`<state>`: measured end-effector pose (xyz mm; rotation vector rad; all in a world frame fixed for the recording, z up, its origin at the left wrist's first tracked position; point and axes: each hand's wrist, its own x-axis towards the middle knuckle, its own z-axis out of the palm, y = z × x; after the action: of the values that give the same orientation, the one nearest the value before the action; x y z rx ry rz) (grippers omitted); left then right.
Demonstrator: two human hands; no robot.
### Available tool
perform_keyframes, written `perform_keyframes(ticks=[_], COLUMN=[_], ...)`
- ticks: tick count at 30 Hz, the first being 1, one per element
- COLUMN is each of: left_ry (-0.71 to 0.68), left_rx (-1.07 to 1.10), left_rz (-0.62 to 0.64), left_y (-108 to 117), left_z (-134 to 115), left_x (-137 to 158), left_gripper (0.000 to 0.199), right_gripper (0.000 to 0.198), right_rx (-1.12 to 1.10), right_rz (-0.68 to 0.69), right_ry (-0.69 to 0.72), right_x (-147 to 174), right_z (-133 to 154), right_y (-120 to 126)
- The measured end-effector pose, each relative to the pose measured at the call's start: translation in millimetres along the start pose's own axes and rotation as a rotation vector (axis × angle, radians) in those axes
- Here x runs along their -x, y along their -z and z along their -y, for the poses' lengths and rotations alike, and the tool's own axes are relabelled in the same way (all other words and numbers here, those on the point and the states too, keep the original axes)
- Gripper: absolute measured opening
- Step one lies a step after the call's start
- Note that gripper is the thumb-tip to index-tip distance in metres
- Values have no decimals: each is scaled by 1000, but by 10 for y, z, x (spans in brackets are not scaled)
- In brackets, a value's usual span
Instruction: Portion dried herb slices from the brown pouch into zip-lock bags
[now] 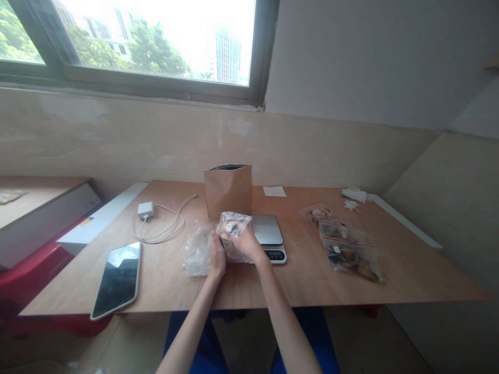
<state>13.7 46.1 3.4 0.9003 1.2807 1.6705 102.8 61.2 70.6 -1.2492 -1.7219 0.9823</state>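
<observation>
A crinkled clear plastic bag (235, 218) is held up over the table, just in front of a brown kraft paper pouch (228, 191) that stands upright with its top open. My left hand (218, 255) closes on the bag's left side. On the other side, my right hand (248, 243) also grips it, with its fingers partly hidden by the shiny plastic. Something small and dark shows through the bag, too unclear to name. Another crumpled clear plastic bag (197, 255) lies left of my left hand. The kitchen scale (268, 229) is partly covered by my right hand and the held bag.
Zip bags of dried food (353, 259) lie to the right. A phone (118, 280) rests near the front left edge, with a white charger (145, 210) and cable behind it. A white paper slip (274, 191) and crumpled white wrappers (355, 195) lie toward the back.
</observation>
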Motion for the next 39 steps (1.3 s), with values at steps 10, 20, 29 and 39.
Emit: perform_keyframes(ticks=[10,20,29,39], left_ry=[31,37,56,57], left_rx=[-130,-88,-45,29], left_rz=[-36,-57,-66,-68], left_y=[11,-7,31,66], left_z=[-11,-84,-75,24], left_x=[20,67,18,-31], left_gripper=[69,63,66,61], right_gripper=[20,21,15,16], right_rx=[21,150,12,-59], right_rz=[137,169,101,-1], right_ry=[-111,24,1,30], right_x=[94,160,125,41], right_z=[47,127,-11,-18], right_y=[127,16,33,3])
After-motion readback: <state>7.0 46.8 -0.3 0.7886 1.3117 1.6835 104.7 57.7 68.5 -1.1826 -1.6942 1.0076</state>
